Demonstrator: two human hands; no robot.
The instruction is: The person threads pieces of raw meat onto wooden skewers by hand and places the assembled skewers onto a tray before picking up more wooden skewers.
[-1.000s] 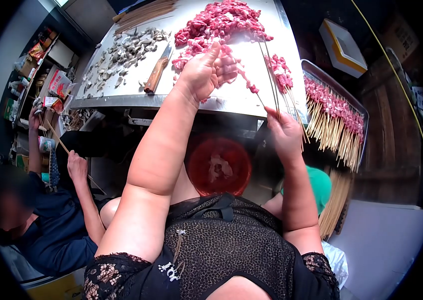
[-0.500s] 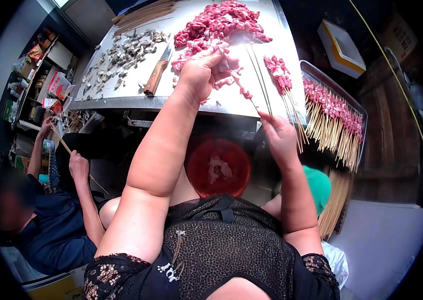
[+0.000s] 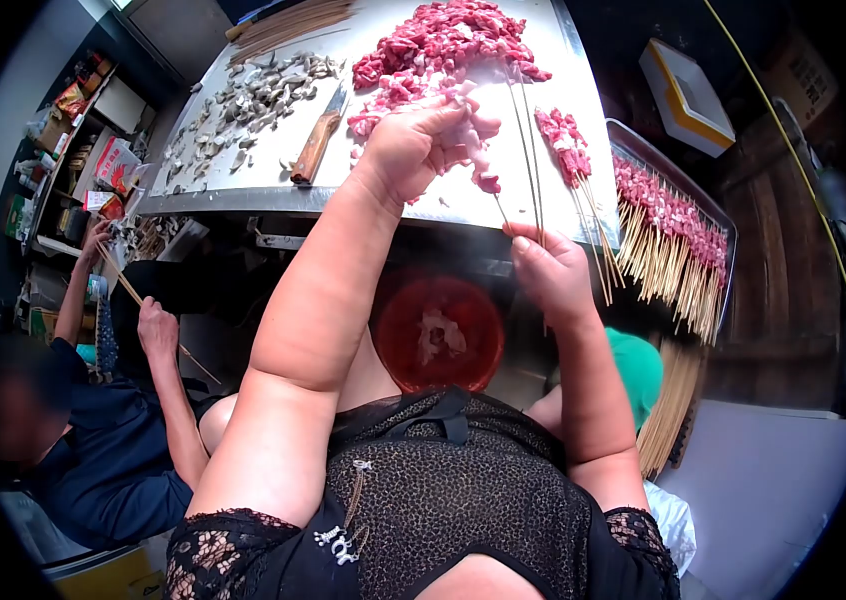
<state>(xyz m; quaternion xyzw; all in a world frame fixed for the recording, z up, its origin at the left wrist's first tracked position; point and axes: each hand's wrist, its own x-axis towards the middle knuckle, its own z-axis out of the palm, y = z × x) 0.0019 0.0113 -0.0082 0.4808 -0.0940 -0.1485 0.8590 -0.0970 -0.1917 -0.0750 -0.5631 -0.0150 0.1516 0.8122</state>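
My left hand (image 3: 413,150) is over the front of the white table (image 3: 273,198), palm turned up, thumb and finger pinching a pale pink piece of meat (image 3: 475,150). To its right my right hand (image 3: 551,270) is closed around several thin skewers (image 3: 533,170) just off the table edge. One skewer (image 3: 505,208) slants up from its fingers, and its tip runs into the meat at my left hand. Two others stick up, bare. Beyond my left hand lies a heap of raw meat (image 3: 443,45). A small bunch of loaded skewers (image 3: 565,145) lies to the right.
A wooden-handled knife (image 3: 315,148) and grey pieces (image 3: 263,100) lie left of the meat. A tray of loaded skewers (image 3: 673,215) is at the right. Below the table edge stands a red basin (image 3: 440,335). At the left a co-worker (image 3: 113,440) holds sticks.
My right hand has moved left with its skewers, closer to my left hand. My left hand's thumb has come down onto the meat. The co-worker's far hand has moved down to the sticks.
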